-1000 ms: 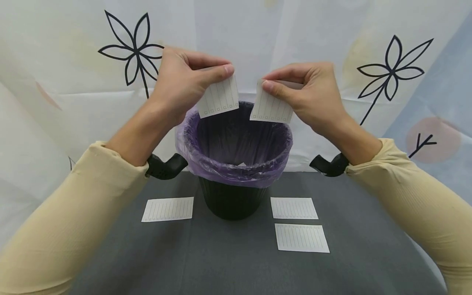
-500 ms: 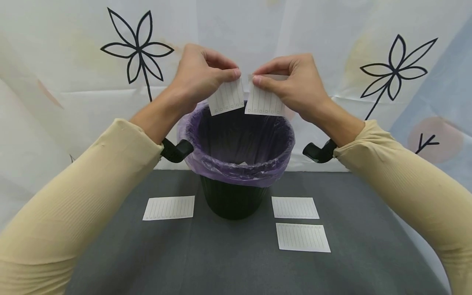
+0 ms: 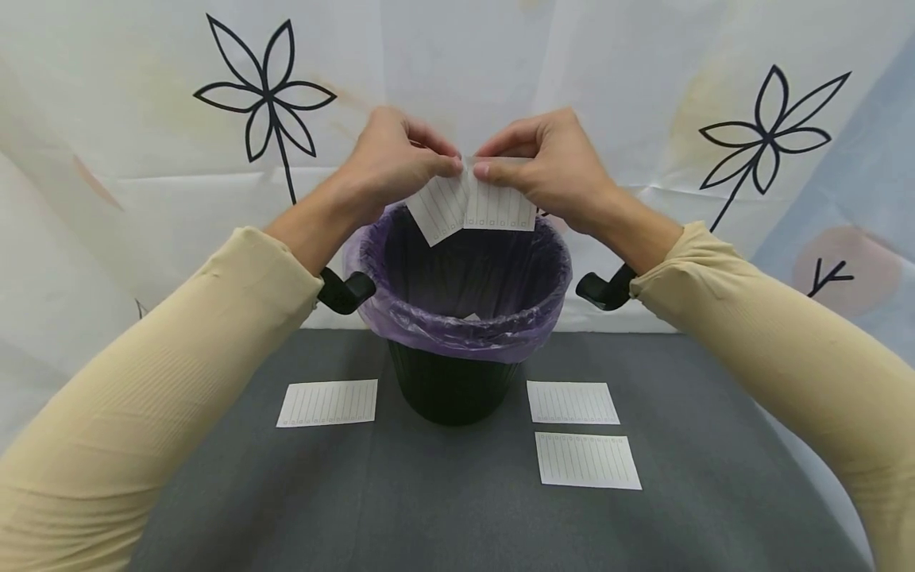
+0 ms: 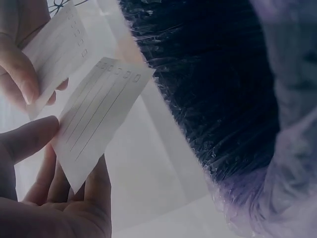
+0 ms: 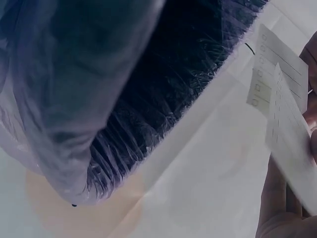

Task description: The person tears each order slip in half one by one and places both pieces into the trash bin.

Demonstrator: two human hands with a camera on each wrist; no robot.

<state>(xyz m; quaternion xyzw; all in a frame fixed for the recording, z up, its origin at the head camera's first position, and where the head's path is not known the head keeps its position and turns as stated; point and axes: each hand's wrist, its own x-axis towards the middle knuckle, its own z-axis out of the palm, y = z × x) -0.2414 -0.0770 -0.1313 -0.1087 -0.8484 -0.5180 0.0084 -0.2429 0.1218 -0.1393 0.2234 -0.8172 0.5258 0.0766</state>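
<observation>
Apparently, torn card halves [image 3: 500, 210] are pinched by left hand [image 3: 397, 163] and right hand [image 3: 554, 165]; three lined cards [image 3: 327, 403] are left whole.

The head view looks forward and down at the bin [image 3: 453, 389]; the wrist views, close in from opposite sides, share the paper pieces [image 4: 96, 111] and purple liner [image 3: 465, 335].

"Where's the bin [image 3: 452, 389]?"
"At the back of the counter [image 3: 443, 508], before the backdrop [image 3: 465, 48], a liner [image 3: 465, 338] over its rim."
"What's beside it?"
"A lone sheet [image 3: 329, 403] on the left; on the right a far sheet [image 3: 573, 403] and, before it, a near sheet [image 3: 588, 461]."
"And above it?"
"Side by side, the left piece [image 3: 438, 210] in the left hand [image 3: 396, 159] and the right piece [image 3: 500, 208] in the right hand [image 3: 556, 168]."
</observation>
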